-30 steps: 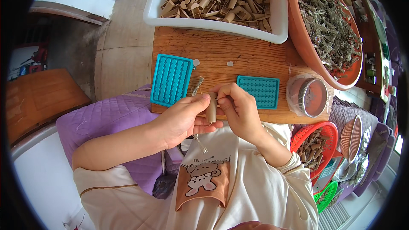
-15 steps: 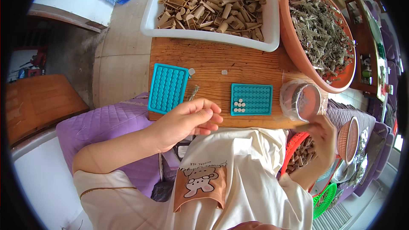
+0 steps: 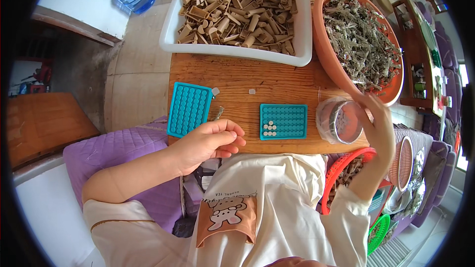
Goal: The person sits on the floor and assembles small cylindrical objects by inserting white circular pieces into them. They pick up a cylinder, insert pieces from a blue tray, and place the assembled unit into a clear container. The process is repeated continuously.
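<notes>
My left hand [image 3: 218, 141] hovers at the table's front edge, fingers curled and thumb against them. Whatever it may hold is hidden. My right hand [image 3: 377, 118], blurred, is at the right side of a round tub [image 3: 352, 133] wrapped in clear plastic, with small white pieces inside; its fingertips are indistinct. Between the hands lies a blue-green tray [image 3: 292, 121] with rows of round hollows, several holding white discs [image 3: 269, 129] at its left. A second blue-green tray [image 3: 189, 109], its hollows bare, lies slightly turned beyond my left hand.
A white bin [image 3: 235, 55] of brown half-tube pieces [image 3: 242, 15] stands at the back. Right of it is an orange basin [image 3: 324, 44] of dried, stringy material. A small pale piece [image 3: 252, 91] lies mid-table. A red basket [image 3: 332, 180] stands low at right.
My right hand has risen from below the tub to its right side, toward the orange basin. My left hand stays nearly in place, its fingers slightly more curled. The view has shifted slightly.
</notes>
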Motion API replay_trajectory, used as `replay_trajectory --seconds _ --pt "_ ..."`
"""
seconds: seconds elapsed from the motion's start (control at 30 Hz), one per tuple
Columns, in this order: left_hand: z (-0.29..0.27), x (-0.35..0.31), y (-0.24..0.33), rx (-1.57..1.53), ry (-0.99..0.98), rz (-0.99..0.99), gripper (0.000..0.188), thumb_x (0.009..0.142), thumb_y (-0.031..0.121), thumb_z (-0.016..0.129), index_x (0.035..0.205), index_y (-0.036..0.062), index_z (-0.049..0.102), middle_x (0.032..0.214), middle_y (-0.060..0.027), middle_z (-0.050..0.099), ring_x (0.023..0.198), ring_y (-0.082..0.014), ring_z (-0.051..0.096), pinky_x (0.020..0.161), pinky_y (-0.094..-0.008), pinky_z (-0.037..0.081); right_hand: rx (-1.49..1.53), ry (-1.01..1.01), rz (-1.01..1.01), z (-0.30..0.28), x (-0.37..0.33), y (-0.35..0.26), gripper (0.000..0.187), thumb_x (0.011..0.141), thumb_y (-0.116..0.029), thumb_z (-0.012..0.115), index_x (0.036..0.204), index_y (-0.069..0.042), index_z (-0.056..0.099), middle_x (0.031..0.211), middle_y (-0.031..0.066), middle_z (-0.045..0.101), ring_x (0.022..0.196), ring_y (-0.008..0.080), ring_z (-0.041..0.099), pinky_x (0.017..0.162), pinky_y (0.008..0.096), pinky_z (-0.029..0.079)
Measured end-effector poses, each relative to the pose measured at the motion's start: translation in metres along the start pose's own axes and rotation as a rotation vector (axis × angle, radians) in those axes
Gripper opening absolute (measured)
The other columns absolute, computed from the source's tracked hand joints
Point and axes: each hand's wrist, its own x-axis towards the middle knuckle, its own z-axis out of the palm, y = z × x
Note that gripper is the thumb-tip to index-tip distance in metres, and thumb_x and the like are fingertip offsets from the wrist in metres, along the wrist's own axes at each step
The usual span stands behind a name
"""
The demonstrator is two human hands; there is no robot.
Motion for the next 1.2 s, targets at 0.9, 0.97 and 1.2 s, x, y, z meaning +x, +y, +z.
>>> replay_trajectory --seconds 0.9,0.97,1.2 --pt "0.005 0.003 0.007 -0.063 0.194 0.478 0.038 0.088 0.027 0.044 0.120 0.0087 0.036 0.107 -0.0017 0.047 0.092 -0.0108 0.048 0.082 -0.0246 0.038 0.948 -0.389 -0.034 0.103 0.073 -0.107 0.014 0.079 0.002 0.048 0.087 -0.002 0.037 0.071 0.0075 0.055 0.065 0.0111 0.056 0.057 0.0244 0.044" --pt "-0.006 0.004 0.006 0.036 0.054 0.522 0.035 0.089 0.027 0.043 0.117 0.0074 0.040 0.104 -0.0008 0.049 0.093 -0.0100 0.047 0.083 -0.0246 0.037 1.078 -0.501 -0.004 0.106 0.059 -0.119 0.016 0.080 0.000 0.049 0.081 -0.002 0.033 0.074 0.0100 0.056 0.063 0.0132 0.057 0.056 0.0260 0.045" --pt "0.005 -0.004 0.022 -0.176 0.247 0.573 0.022 0.090 0.026 0.040 0.103 0.0093 0.046 0.093 -0.0010 0.052 0.090 -0.0110 0.051 0.077 -0.0243 0.040 0.563 -0.173 -0.218 0.084 0.088 -0.087 0.014 0.080 -0.007 0.051 0.093 -0.003 0.046 0.073 0.0077 0.058 0.061 0.0149 0.058 0.055 0.0275 0.046"
